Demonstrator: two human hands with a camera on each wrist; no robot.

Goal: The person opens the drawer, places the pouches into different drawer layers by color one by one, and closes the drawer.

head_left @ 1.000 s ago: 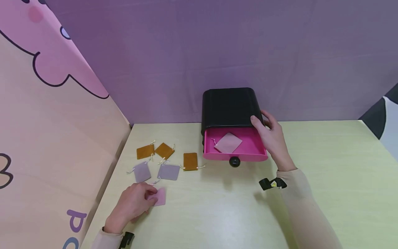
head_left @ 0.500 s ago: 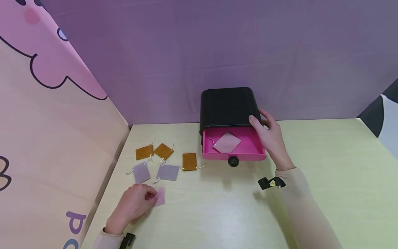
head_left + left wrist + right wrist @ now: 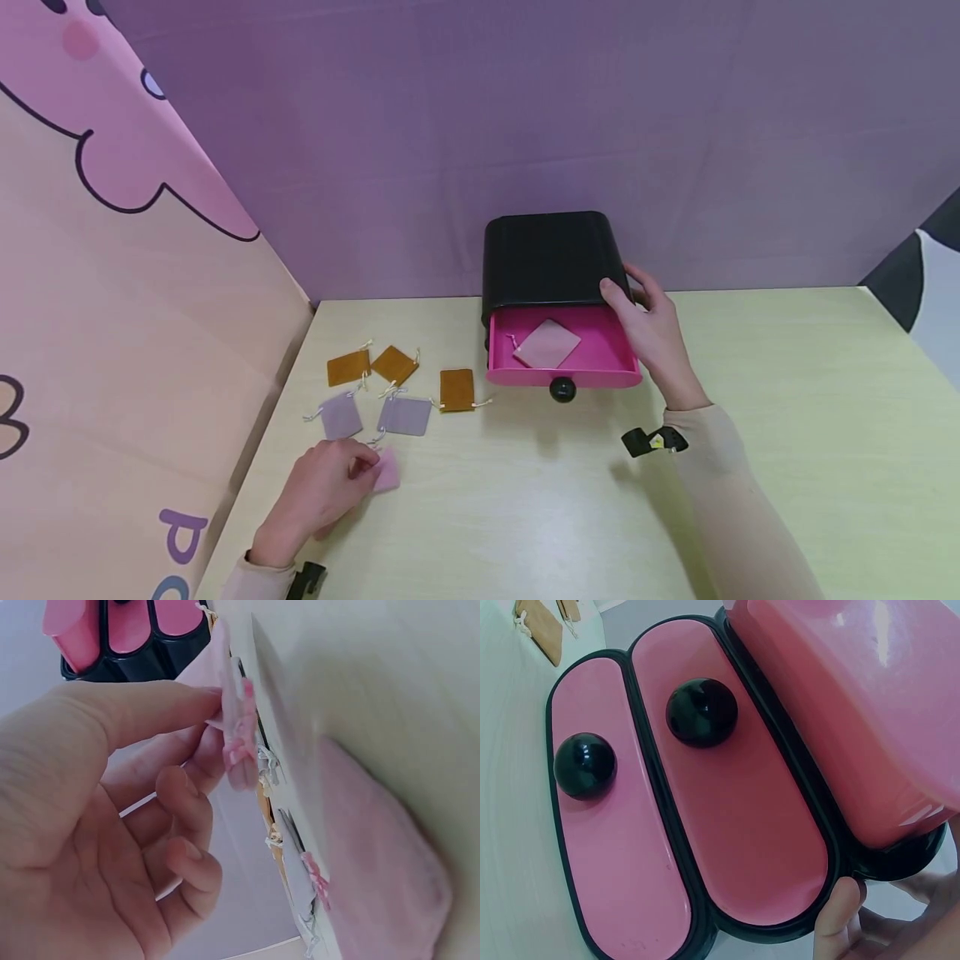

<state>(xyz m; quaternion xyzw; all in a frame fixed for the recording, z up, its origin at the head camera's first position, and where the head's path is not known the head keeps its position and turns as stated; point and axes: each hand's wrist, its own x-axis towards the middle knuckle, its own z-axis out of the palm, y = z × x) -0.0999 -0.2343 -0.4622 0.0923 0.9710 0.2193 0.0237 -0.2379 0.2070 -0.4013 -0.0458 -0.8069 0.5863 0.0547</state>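
Note:
In the head view my left hand (image 3: 318, 496) pinches a small pink drawstring pouch (image 3: 387, 470) between thumb and fingers. The left wrist view shows this pouch (image 3: 238, 735) held up edge-on, and a second pink pouch (image 3: 379, 859) lying on the table beside it. My right hand (image 3: 658, 337) grips the right side of a black drawer cabinet (image 3: 555, 258), thumb on its upper edge. The top pink drawer (image 3: 622, 378) is pulled out, with a pale pink pouch (image 3: 549, 344) lying inside. Two lower drawers (image 3: 754, 810) are closed, each with a round black knob.
Left of the cabinet lie several brown pouches (image 3: 457, 390) and two grey-lilac pouches (image 3: 406, 415), all with pale drawstrings. A purple cloth backdrop (image 3: 420, 150) rises behind the table (image 3: 510, 517). A printed pink and beige panel (image 3: 135, 292) borders the left side.
The pink pouch in my left hand has shifted and tilted slightly as the fingers moved a little. My right hand stays on the cabinet, and the drawer has not moved.

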